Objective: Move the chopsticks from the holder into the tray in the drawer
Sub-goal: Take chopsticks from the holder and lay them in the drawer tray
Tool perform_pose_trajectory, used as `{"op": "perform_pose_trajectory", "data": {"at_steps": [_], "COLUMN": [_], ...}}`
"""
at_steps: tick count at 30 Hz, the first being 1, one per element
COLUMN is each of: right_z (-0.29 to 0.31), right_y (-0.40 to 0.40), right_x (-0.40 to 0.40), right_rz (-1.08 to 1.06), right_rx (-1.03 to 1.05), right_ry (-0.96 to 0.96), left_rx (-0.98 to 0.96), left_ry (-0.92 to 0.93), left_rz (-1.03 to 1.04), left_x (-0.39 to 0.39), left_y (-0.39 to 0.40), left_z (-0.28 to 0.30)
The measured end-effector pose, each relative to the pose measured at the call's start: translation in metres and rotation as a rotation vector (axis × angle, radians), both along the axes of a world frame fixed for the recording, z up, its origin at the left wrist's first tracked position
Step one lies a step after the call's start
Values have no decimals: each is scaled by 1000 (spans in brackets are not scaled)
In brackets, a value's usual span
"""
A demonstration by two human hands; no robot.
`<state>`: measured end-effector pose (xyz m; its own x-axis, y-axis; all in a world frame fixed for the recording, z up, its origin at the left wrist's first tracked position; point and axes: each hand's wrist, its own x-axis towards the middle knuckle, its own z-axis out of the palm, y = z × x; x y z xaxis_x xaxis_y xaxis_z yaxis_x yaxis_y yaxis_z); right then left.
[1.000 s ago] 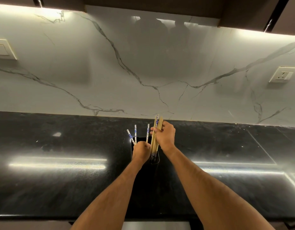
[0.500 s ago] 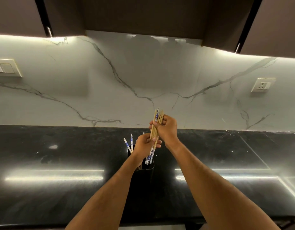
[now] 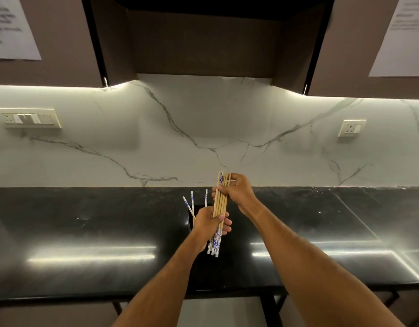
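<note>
Gripping one bundle of tan wooden chopsticks with blue-and-white patterned ends [image 3: 219, 204], my two hands work together above the counter. My right hand [image 3: 239, 193] is curled around the upper part of the bundle, fingers wrapped over the plain wood. My left hand [image 3: 209, 224] is clenched around the lower part, and the patterned tips poke out below it. The bundle stands nearly upright, tilted slightly; I count about five sticks in it, though they overlap and I cannot be exact.

Just behind my left hand sits the dark square holder [image 3: 192, 217], mostly hidden by my wrist and hard to tell from the counter. Three loose chopsticks with blue-and-white tops [image 3: 192, 201] stick up out of it, leaning apart.

The holder rests on the glossy black stone countertop [image 3: 86, 232]. Behind it rises the white marble backsplash with grey veins [image 3: 133, 142], carrying a switch panel [image 3: 29, 118] on the left and a socket [image 3: 351, 128] on the right. Two white paper sheets [image 3: 10, 27] hang on the brown upper cabinets, their print too blurred to read.
</note>
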<state>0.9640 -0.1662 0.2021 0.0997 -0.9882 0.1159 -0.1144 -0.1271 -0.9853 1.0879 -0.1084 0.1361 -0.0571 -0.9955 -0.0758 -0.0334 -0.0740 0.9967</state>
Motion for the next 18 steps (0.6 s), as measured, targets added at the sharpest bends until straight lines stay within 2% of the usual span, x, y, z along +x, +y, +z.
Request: {"op": "perform_pose_trajectory", "data": {"at_steps": [4, 9, 15, 18], "right_z": [10, 22, 54, 77], "right_y": [20, 38, 48, 48], "right_x": [-3, -1, -3, -7], "right_rz": [8, -32, -195, -339], "right_rx": [9, -23, -75, -270], "right_ry": [11, 121, -36, -64], "left_rx": [-2, 9, 36, 57], "left_ry": [-22, -28, -54, -42], "left_rz": [-14, -61, -110, -81], "left_x": [4, 10, 16, 21], "left_y": [26, 48, 67, 71], "left_z": [0, -4, -8, -12]}}
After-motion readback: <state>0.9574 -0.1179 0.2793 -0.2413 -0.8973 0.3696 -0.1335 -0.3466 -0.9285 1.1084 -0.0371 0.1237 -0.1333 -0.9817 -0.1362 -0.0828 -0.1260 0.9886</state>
